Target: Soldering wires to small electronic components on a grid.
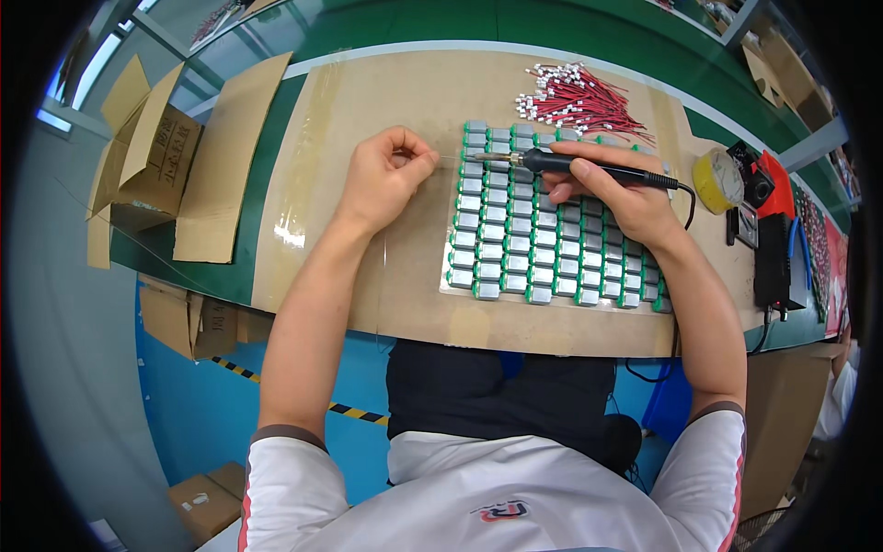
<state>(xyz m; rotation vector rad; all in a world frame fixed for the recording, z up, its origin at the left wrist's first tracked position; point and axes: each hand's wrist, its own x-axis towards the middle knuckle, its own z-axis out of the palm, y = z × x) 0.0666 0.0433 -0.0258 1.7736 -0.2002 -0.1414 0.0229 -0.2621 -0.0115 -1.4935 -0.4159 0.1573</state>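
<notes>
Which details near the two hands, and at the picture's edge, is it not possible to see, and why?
All in the head view:
Whether the tip of the soldering iron touches the thin wire: too small to tell.
The held part of that wire: hidden by the left hand.
Some silver-and-green blocks: covered by the right hand.
The number of red leads: they overlap.
Another person, far right: cut off by the dark rim.

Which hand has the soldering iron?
The right hand holds the black-handled soldering iron; the left hand instead pinches a thin wire near the iron's metal tip.
</notes>
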